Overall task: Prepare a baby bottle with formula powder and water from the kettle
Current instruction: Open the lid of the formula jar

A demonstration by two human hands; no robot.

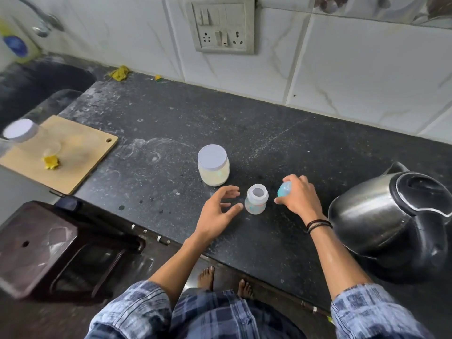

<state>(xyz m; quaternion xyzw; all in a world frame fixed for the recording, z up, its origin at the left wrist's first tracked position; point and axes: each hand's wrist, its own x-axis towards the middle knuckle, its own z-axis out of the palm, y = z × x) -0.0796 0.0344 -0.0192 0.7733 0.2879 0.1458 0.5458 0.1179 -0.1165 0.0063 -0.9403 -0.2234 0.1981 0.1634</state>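
A small clear baby bottle (256, 201) stands uncapped on the dark counter (171, 133), its mouth open upward. My left hand (220, 209) hovers just left of it with fingers spread, not touching. My right hand (299, 195) grips the bottle's blue cap (285, 188) just right of the bottle. Behind the bottle stands the formula jar (213, 165), with pale powder inside and its white lid on. A steel kettle (389, 216) with a black lid and handle sits at the right, lid closed.
A wooden cutting board (73, 155) with a yellow scrap and a clear white-lidded jar (20, 133) lies at the left by the sink (31, 79). A brown plastic stool (49, 245) stands below the counter's front edge. Wall sockets (221, 28) are above.
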